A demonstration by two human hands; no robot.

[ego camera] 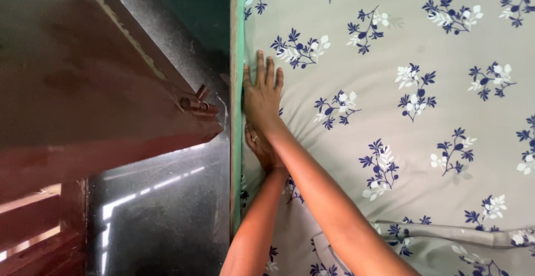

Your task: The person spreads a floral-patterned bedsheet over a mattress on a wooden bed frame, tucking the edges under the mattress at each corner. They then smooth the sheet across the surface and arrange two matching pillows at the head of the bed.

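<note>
Hands press flat on a bedsheet (401, 142) at the bed's edge. The right hand (262, 95), its arm crossing over from five o'clock, lies open with fingers (260, 67) spread and pointing to twelve o'clock, palm down on the grey fabric printed with navy and white flower sprigs. The left hand (259, 148), just below it toward six o'clock and partly hidden under the right wrist, wears a ring and rests against the sheet's border; whether its fingers are curled or flat cannot be told. Both sit beside a green bed edge (238, 86) running from twelve to six o'clock. At nine o'clock stand a dark reddish wooden panel (83, 86) and a glossy dark floor (167, 209). A fold (446, 231) wrinkles the sheet at four o'clock.
</note>
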